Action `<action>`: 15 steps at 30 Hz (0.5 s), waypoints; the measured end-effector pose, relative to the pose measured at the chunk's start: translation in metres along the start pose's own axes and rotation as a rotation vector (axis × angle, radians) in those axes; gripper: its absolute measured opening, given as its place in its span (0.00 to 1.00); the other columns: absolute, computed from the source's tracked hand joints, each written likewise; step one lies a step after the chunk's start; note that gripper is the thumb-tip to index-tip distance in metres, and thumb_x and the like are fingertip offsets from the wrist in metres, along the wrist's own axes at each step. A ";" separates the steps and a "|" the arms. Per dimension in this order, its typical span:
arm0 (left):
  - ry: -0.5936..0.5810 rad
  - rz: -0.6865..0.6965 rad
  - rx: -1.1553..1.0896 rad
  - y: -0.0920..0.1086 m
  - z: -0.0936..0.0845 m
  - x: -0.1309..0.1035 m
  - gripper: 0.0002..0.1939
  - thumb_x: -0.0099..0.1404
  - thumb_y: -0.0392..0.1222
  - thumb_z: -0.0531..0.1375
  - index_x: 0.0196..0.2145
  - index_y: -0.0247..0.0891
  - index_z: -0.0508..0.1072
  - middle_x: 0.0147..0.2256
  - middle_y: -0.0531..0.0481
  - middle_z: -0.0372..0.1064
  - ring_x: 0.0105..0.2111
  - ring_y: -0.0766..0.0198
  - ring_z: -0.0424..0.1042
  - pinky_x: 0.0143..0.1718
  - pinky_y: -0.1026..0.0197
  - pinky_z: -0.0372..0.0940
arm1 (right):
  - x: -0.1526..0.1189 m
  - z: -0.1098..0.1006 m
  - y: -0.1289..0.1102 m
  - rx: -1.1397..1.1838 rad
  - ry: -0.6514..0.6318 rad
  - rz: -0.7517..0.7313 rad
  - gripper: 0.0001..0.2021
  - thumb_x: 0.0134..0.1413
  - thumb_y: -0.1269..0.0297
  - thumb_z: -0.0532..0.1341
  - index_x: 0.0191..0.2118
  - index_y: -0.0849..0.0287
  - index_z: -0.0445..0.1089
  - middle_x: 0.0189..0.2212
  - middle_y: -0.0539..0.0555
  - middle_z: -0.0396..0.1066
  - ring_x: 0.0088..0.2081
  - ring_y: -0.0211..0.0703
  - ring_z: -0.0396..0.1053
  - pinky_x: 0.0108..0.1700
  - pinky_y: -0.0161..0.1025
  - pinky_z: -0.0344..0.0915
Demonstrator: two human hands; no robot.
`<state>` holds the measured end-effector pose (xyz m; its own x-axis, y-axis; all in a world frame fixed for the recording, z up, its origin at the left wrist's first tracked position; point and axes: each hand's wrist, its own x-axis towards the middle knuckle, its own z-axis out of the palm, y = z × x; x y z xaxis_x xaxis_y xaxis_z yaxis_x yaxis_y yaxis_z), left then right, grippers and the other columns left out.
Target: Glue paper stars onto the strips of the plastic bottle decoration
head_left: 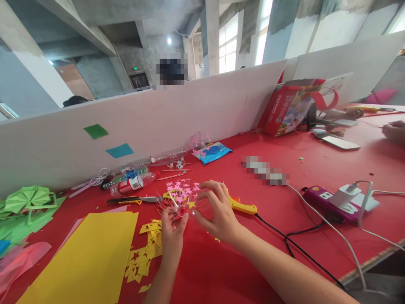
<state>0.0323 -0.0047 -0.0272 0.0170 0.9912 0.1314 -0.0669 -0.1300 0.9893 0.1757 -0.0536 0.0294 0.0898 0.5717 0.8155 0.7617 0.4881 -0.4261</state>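
Note:
My left hand (pixel 173 226) pinches a clear cut-plastic bottle piece (pixel 182 210) with thin strips fanning outward and a reddish centre. Pink paper stars (pixel 179 190) show at its far side; whether all are stuck to the strips I cannot tell. Close by on the right, my right hand (pixel 217 209) is curved with thumb and fingers apart, and nothing clear shows between them. A yellow glue gun (pixel 243 206) lies just beyond the right hand. Left of the left hand are yellow paper scraps (pixel 148 245) with star-shaped holes.
Yellow sheets (pixel 85 257) and green folded paper (pixel 28 202) lie left. Behind are a box cutter (pixel 126 200), plastic bottles (pixel 133 184), a blue packet (pixel 213 153) and a white partition (pixel 177 114). Cables run right from a purple power strip (pixel 329 202). Another person's hand (pixel 395 130) is far right.

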 end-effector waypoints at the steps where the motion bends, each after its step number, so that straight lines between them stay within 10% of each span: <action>1: 0.006 -0.001 -0.007 0.000 -0.001 0.000 0.21 0.51 0.48 0.66 0.39 0.41 0.65 0.35 0.51 0.70 0.36 0.62 0.72 0.40 0.60 0.67 | 0.000 -0.001 -0.001 -0.009 0.013 -0.039 0.07 0.51 0.70 0.59 0.38 0.56 0.63 0.44 0.57 0.64 0.47 0.49 0.61 0.52 0.53 0.60; 15: -0.027 -0.019 -0.200 -0.003 -0.004 0.000 0.21 0.48 0.41 0.64 0.40 0.42 0.63 0.37 0.51 0.71 0.36 0.62 0.73 0.40 0.59 0.68 | -0.007 0.005 -0.006 -0.010 -0.067 -0.183 0.06 0.51 0.72 0.60 0.35 0.55 0.69 0.47 0.55 0.67 0.50 0.48 0.61 0.58 0.57 0.57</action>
<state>0.0283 -0.0043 -0.0305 0.0470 0.9920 0.1172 -0.2628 -0.1009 0.9596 0.1674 -0.0576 0.0246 -0.0938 0.5167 0.8510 0.7678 0.5817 -0.2686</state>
